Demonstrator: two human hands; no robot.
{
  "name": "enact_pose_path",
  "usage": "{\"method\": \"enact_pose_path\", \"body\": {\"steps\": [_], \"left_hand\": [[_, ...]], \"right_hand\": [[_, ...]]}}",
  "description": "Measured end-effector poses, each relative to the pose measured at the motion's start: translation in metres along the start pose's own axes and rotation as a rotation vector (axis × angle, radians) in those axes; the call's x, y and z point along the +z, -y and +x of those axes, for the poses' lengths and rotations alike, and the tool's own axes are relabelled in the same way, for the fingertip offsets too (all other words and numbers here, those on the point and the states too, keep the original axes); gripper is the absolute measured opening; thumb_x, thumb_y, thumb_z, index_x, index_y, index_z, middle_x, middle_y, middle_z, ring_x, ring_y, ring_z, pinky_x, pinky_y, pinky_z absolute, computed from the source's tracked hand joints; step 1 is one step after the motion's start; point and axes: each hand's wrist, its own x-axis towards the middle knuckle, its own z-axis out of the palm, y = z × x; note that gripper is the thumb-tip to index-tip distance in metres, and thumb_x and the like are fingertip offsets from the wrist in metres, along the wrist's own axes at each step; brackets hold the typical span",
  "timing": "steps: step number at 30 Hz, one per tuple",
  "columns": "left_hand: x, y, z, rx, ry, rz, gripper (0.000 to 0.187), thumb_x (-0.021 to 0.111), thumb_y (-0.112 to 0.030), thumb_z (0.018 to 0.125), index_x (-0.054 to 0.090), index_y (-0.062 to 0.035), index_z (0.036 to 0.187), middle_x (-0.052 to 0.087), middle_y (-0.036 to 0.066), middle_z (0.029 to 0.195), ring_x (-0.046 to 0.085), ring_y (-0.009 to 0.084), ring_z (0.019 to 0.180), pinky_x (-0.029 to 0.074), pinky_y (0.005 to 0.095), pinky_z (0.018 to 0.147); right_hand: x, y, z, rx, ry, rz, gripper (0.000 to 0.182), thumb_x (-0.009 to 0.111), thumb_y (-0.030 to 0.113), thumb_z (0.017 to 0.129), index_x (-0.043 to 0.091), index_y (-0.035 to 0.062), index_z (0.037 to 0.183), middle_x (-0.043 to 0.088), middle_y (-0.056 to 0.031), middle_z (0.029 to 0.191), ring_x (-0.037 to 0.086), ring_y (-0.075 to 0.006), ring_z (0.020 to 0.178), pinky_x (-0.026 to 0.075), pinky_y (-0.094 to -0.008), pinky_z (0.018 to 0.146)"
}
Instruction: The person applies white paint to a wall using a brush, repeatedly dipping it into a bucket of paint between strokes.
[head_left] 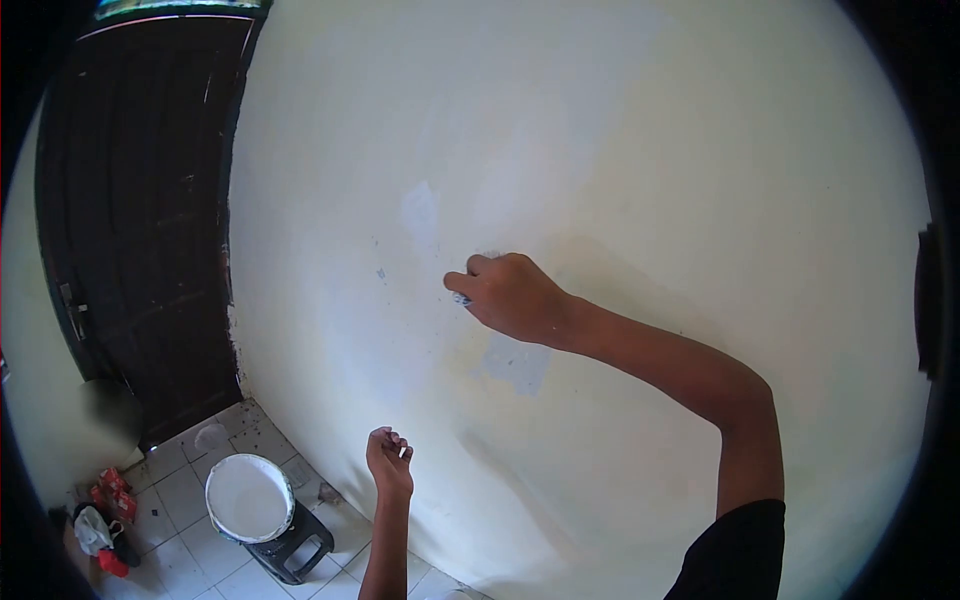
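My right hand (515,300) is raised against the pale wall (680,200), its fingers closed around a small whitish-blue thing (461,299). Most of that thing is hidden by the fingers, so I cannot make out its kind. Just below this hand, a grey-white patch (516,364) shows on the wall, and a lighter patch (420,212) lies up and to the left. Lower down, my left hand (390,460) hangs beside the wall with its fingers loosely curled and slightly apart. Nothing shows in it.
A round white bucket (250,498) stands on a dark plastic stool (290,550) on the tiled floor (180,500). At the left is a dark door (140,220) with a handle. Red packets (113,495) and a grey-white cloth or bag (92,530) lie at lower left.
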Motion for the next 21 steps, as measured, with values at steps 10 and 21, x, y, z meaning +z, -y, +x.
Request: {"method": "enact_pose_path", "body": {"steps": [10,21], "left_hand": [[-0.002,0.0,0.008,-0.013,0.042,0.001,0.012,0.055,-0.027,0.086,0.054,-0.0158,0.089,0.05,-0.003,0.074,0.049,0.0121,0.072,0.037,0.0316,0.071],[0.001,0.005,-0.001,-0.049,0.081,0.005,0.012,0.057,-0.027,0.086,0.055,-0.0166,0.09,0.05,-0.004,0.074,0.049,0.0117,0.073,0.036,0.0313,0.072]], "right_hand": [[-0.169,-0.11,0.003,0.332,-0.439,-0.196,0.015,0.067,0.017,0.08,0.06,0.0092,0.091,0.062,-0.0162,0.073,0.059,-0.0377,0.069,0.048,-0.0436,0.068],[-0.03,-0.015,-0.062,-0.005,-0.128,-0.278,0.009,0.063,0.011,0.085,0.066,0.0076,0.092,0.057,-0.0086,0.072,0.059,-0.0215,0.063,0.05,-0.0339,0.053]]}}
